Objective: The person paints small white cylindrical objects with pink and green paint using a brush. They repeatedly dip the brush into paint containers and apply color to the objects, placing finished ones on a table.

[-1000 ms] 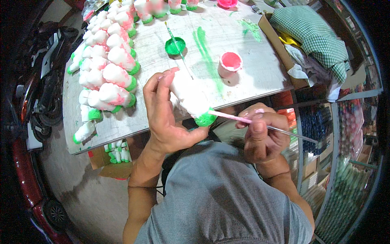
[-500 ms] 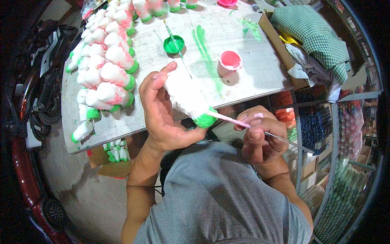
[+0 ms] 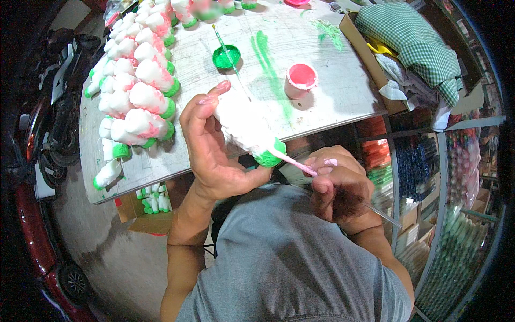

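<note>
My left hand (image 3: 212,153) is closed on a white lumpy figure (image 3: 240,121) with a green base (image 3: 272,155), fingers at its far end and thumb beneath the green end. My right hand (image 3: 340,190), fingers wrapped round a long thin paintbrush (image 3: 294,161) with pink on it, holds its tip against the figure where white meets green. Beyond them on the table stand a cup of pink paint (image 3: 300,80) and a small dish of green paint (image 3: 225,57) with another thin brush (image 3: 220,35) lying across it.
Rows of white, pink and green figures (image 3: 145,94) line the table's left side. A cardboard box (image 3: 365,53) with checked cloth (image 3: 407,48) sits at its right end. Below are a box of figures (image 3: 150,206), shelves of packs (image 3: 410,166), and a motorbike (image 3: 64,123) and car (image 3: 35,236) at left.
My right hand and brush have shifted slightly left, the handle now angled more steeply down to the right. My left hand and the figure have moved a little left.
</note>
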Available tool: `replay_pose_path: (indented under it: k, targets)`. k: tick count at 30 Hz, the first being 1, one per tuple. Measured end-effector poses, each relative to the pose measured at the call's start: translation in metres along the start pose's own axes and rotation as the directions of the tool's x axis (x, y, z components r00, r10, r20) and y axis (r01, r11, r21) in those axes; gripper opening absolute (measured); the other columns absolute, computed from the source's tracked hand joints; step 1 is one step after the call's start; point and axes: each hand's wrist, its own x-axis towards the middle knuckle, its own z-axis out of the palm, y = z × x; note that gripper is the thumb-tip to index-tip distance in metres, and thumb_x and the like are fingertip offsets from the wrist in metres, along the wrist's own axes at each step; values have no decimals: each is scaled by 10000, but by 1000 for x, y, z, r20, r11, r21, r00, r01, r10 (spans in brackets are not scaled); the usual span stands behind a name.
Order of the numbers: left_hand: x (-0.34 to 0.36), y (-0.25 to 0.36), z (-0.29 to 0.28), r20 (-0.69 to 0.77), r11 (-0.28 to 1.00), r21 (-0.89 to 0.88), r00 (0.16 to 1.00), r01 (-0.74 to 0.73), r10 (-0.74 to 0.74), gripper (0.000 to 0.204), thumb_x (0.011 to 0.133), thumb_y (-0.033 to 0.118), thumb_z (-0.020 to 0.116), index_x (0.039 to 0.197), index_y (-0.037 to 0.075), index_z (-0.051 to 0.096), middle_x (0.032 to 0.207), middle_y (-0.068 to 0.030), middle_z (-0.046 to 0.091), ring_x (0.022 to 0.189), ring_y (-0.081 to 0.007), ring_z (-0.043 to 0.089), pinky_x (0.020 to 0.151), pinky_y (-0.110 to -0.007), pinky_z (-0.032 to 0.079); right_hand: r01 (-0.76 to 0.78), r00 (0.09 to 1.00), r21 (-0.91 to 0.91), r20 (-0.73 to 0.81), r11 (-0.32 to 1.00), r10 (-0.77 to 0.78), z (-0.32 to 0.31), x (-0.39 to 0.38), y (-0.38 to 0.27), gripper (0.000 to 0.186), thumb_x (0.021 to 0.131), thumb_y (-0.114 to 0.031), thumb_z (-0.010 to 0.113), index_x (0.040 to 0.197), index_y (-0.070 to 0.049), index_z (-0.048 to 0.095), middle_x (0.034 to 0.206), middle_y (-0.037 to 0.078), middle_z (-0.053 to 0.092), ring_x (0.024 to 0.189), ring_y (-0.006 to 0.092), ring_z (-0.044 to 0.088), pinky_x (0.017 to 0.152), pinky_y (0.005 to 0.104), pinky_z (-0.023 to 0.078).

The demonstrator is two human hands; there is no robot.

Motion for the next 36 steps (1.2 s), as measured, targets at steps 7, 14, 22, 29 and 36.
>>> replay_pose_path:
  k: [7,14,22,29,36]
  targets:
    - [1,2,-2,24,1000,-9,1000,-18,18,1111,546,64,875,1487,18,287,1401,-156,358,1362,-376,475,1146,-481,401,-96,995,37,-21,995,97,-6,-1,5,149,933,12,648,1057,-17,571,921,175,702,797,303,716,724,394,588]
    - [1,-1,-1,20,1000,-20,1000,-15,16,1103,539,61,871,1478,11,295,1400,-153,353,1373,-368,457,1149,-469,399,-94,993,-56,61,994,97,-14,4,0,130,942,12,630,1053,-11,565,912,167,699,805,296,716,723,390,589]
    - [-2,-3,-2,21,994,111,999,24,-26,1052,571,113,885,1456,-24,332,1409,-216,387,1327,-355,476,1136,-444,398,-70,997,-75,35,995,73,-9,0,2,57,942,-24,650,980,-30,608,908,166,705,782,306,716,707,387,587]
    - [1,4,-2,22,982,187,1000,-13,9,1064,539,100,873,1450,-28,340,1373,-190,431,1317,-361,491,1129,-458,392,-8,1000,-53,24,999,10,4,4,3,111,933,-11,661,1021,-27,595,904,166,705,771,307,715,694,394,590]
    - [-1,-1,0,-19,981,189,999,-37,42,1021,554,146,881,1421,-33,373,1366,-259,502,1271,-373,493,1092,-445,409,12,1000,-34,1,999,-12,4,1,4,145,930,-4,663,1051,-22,583,902,175,705,770,317,715,687,408,590]
